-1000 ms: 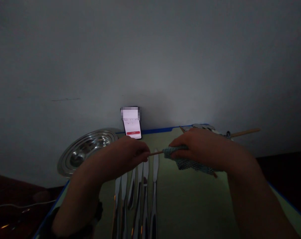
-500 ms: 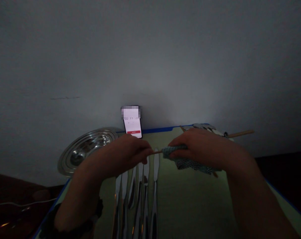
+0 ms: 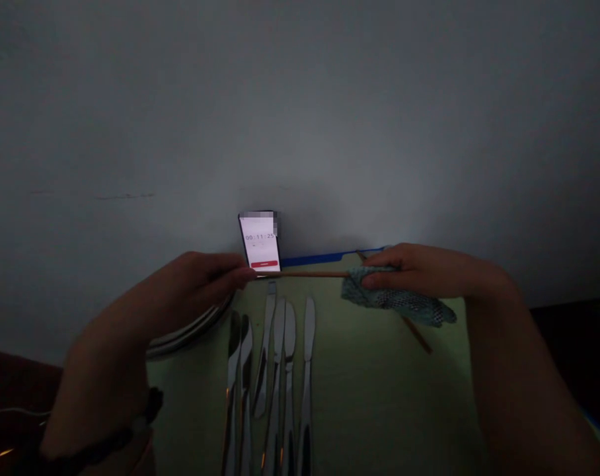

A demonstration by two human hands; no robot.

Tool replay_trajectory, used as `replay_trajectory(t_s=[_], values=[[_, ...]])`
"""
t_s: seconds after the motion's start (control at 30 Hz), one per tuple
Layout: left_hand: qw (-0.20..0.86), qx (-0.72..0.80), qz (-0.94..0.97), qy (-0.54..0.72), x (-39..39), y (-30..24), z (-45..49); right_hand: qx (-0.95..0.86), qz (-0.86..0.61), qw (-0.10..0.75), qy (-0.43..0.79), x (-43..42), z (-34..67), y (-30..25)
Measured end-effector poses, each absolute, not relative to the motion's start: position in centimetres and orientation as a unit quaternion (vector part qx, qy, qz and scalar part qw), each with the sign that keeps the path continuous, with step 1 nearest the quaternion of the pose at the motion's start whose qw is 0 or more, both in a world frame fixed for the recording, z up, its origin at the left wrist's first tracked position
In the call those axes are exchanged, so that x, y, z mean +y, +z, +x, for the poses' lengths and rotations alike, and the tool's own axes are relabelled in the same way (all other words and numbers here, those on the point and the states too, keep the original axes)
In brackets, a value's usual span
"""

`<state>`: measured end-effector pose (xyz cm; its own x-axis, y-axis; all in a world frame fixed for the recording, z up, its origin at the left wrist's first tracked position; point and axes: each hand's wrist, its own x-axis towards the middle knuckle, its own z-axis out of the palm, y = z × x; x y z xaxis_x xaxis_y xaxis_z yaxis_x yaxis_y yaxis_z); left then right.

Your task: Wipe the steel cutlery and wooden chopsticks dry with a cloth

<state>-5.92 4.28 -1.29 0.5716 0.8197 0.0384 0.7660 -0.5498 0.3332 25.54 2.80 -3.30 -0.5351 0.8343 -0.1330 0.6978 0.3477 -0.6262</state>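
A thin wooden chopstick (image 3: 302, 274) is stretched level between my two hands above the table. My left hand (image 3: 211, 281) pinches its left end. Wrapped around its right part is a green checked cloth (image 3: 399, 297), gripped by my right hand (image 3: 413, 268); the end inside the cloth is hidden. Below the chopstick, several table knives (image 3: 307, 357) lie side by side, handles toward me. Another wooden stick (image 3: 417, 335) lies on the table, partly covered by the cloth and my right hand.
A phone (image 3: 261, 243) showing a running timer leans on the wall behind the table (image 3: 379, 396). At the left, my forearm mostly hides a shiny metal dish (image 3: 191, 336). Blue tape (image 3: 317, 259) runs along the table's back edge.
My left hand has moved left and slightly up, my right hand slightly right. More of the chopstick now shows between them, and my left arm covers most of the metal dish.
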Motion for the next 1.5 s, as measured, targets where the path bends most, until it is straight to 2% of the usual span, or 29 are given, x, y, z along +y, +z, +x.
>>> replay_trajectory(t_s=[0.53, 0.67, 0.8, 1.13, 1.23, 1.37, 1.5], values=[[0.093, 0.406, 0.905, 0.084, 4.1, -1.9, -3.8, -0.852, -0.467, 0.084, 0.222, 2.5, 22.7, -2.5], [0.113, 0.408, 0.902, 0.084, 4.1, -1.8, -3.6, -0.859, -0.466, 0.075, 0.199, 2.4, 22.3, -2.5], [0.140, 0.423, 0.892, 0.082, 4.1, -1.6, -3.9, -0.862, -0.456, 0.078, 0.208, 2.4, 21.7, -2.6], [0.184, 0.449, 0.867, 0.114, 4.7, -1.1, -6.7, -0.816, -0.477, 0.078, 0.317, 2.3, 24.7, -2.5], [0.191, 0.442, 0.871, 0.097, 4.7, -1.0, -6.9, -0.810, -0.500, 0.052, 0.302, 2.2, 25.5, -2.5], [0.145, 0.415, 0.896, 0.061, 4.2, -1.2, -4.8, -0.830, -0.488, 0.012, 0.269, 2.0, 23.7, -2.7], [0.154, 0.359, 0.919, 0.045, 3.5, -2.0, -2.0, -0.866, -0.434, 0.048, 0.243, 1.5, 20.0, -2.9]])
